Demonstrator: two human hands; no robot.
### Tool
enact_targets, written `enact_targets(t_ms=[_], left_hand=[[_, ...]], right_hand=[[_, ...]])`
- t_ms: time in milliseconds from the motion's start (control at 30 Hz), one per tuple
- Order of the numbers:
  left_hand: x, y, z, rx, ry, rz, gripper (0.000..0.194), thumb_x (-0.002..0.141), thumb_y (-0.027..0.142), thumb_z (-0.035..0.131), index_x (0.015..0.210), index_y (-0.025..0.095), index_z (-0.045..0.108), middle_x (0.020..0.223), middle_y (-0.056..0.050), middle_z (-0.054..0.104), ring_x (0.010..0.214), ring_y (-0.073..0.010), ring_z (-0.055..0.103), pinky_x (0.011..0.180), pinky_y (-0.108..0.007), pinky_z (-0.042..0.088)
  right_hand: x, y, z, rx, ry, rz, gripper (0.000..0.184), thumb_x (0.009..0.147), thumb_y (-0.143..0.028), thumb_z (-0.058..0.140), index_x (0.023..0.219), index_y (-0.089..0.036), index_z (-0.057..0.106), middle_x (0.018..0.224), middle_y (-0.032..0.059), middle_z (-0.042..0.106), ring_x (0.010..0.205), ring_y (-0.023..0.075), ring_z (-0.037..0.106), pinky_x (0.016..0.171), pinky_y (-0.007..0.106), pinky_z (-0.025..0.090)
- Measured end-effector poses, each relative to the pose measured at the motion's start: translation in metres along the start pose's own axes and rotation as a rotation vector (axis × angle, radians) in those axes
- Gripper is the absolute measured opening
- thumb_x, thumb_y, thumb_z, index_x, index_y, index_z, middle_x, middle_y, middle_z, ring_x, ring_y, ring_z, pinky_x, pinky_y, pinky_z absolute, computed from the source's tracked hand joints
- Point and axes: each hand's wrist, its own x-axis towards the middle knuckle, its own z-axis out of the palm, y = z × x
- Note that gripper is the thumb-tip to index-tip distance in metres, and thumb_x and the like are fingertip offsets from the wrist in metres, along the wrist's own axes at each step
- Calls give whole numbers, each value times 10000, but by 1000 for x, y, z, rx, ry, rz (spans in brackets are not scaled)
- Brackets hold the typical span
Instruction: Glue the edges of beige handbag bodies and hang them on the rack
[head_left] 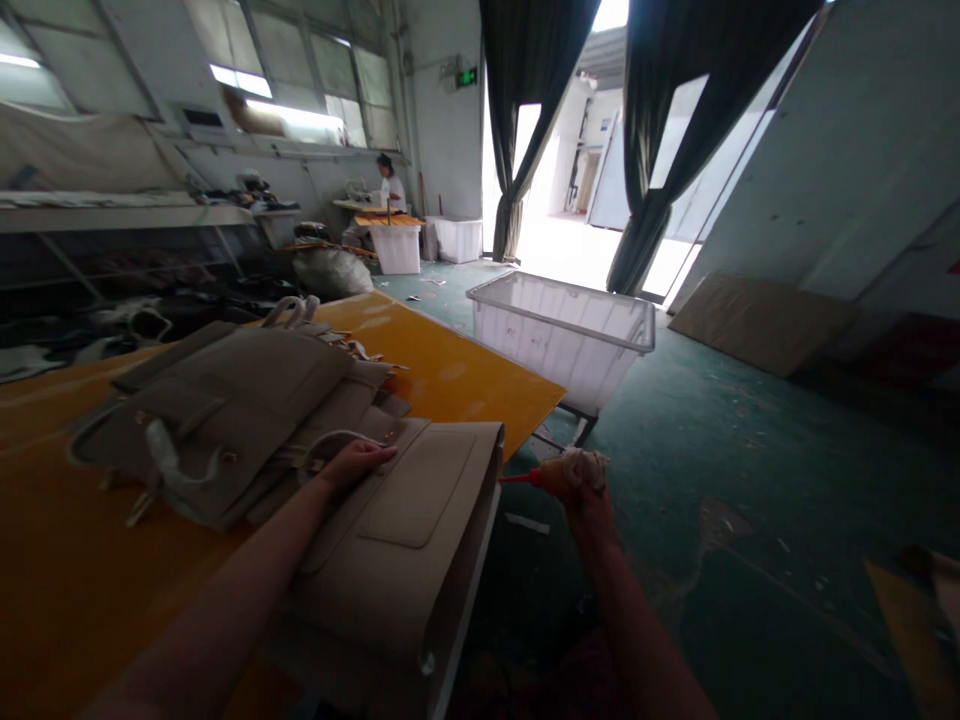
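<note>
A beige handbag (420,500) lies near me at the edge of the orange tabletop, its flap side up and its right side gaping. My left hand (356,465) rests on its upper left part with fingers curled, closed on the bag near a pale handle. My right hand (589,505) is wrapped round an amber squeeze bottle (553,478) with a red nozzle; something whitish, perhaps cloth, covers the fingers there. The nozzle's tip points left and is at the bag's right edge; whether it touches cannot be made out. Several more beige bags (240,390) are piled to the left.
The orange tabletop (450,360) ends in a corner ahead. Beyond it stands a white plastic bin (562,320) on a wheeled frame. A person (391,188) sits at the back by a sewing machine. Dark curtains (517,120) frame a bright doorway. A brown board (757,320) leans right.
</note>
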Motion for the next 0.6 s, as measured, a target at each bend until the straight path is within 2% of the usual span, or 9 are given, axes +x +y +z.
enact_targets(t_ms=[167, 333, 400, 600], left_hand=[[1, -2, 1, 0, -8, -1, 580, 428, 659, 861, 483, 178, 540, 433, 40, 440, 468, -114, 418, 469, -247, 309], [3, -4, 2, -17, -52, 15, 562, 432, 654, 847, 505, 163, 585, 445, 33, 475, 471, -98, 399, 480, -243, 310], [3, -4, 3, -11, -53, 22, 563, 424, 649, 847, 485, 167, 564, 436, 40, 464, 463, -84, 368, 474, -236, 291], [3, -5, 4, 7, -34, 29, 639, 426, 677, 849, 429, 196, 429, 388, 64, 357, 423, -58, 276, 439, -227, 207]], right_hand=[[-24, -16, -2, 25, -43, 100, 626, 482, -223, 913, 1049, -279, 655, 1007, -32, 720, 875, 209, 700, 693, 321, 614], [-44, -20, -9, 54, 6, 142, 729, 465, -213, 935, 1120, -307, 629, 1041, -43, 724, 888, 191, 701, 718, 314, 614], [-49, -18, -14, 41, 10, 162, 752, 459, -221, 942, 1136, -310, 628, 1051, -44, 720, 904, 193, 697, 727, 320, 614], [-66, -13, -30, -23, -67, 160, 656, 525, -269, 933, 1119, -289, 655, 1063, -20, 719, 933, 220, 700, 802, 389, 616]])
